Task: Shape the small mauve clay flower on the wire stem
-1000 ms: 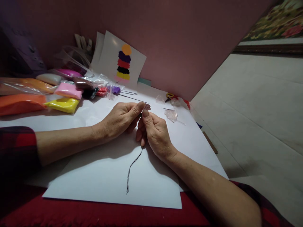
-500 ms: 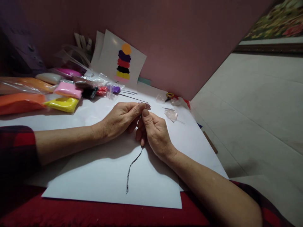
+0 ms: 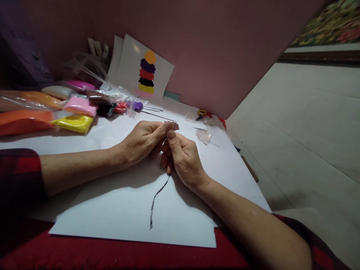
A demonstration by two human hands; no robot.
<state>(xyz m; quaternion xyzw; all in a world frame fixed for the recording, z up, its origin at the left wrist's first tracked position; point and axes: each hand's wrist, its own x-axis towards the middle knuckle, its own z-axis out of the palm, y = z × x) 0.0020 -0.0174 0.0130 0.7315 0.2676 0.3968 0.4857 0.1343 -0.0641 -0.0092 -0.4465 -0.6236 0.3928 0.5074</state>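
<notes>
Pinching, left hand (image 3: 143, 139): clamped on one small fringed pinkish piece (image 3: 176, 126), which shows just beyond the thumb tips. Right hand (image 3: 186, 160): closed round one dark twisted cord (image 3: 152, 204), tail trailing over white paper (image 3: 112, 217). Join, if any: hidden by fingers. Risks: hard squeezing could crush the fringe; slack fingers could drop the cord.

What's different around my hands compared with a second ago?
Very little: more of the fringed piece shows above the left hand's thumb. No visible new grasp or release. The right hand, dark strand and colored bags look essentially unchanged.
</notes>
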